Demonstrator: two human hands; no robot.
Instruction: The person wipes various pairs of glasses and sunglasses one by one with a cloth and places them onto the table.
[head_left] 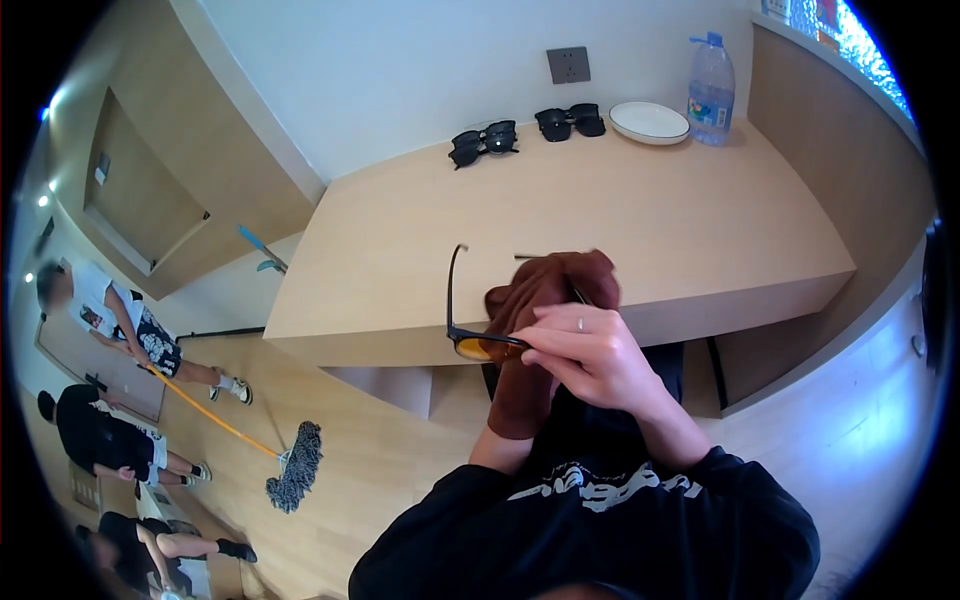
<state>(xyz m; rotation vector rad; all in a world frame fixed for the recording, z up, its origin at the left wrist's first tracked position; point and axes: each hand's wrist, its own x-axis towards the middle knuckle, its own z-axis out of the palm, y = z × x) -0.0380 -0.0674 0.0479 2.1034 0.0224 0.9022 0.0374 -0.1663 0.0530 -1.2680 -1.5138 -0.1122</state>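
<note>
A pair of dark-framed glasses (468, 334) with a yellow-orange lens is held over the table's front edge, one temple arm standing up at the left. My right hand (590, 350), a ring on one finger, is closed at the frame with its fingertips pinched. Brown cloth (535, 300) covers my left hand and wraps partly around the glasses, hiding one lens. The fingers of my left hand are hidden beneath the cloth, which bunches in its grip.
On the wooden table (400, 230) lie dark sunglasses (485, 143), more dark sunglasses (570, 122), a white plate (649, 122) and a plastic bottle (711, 92). A partition (835, 130) stands right. Leftward, a person (120, 320) holds a mop (295, 468); two other people are nearby.
</note>
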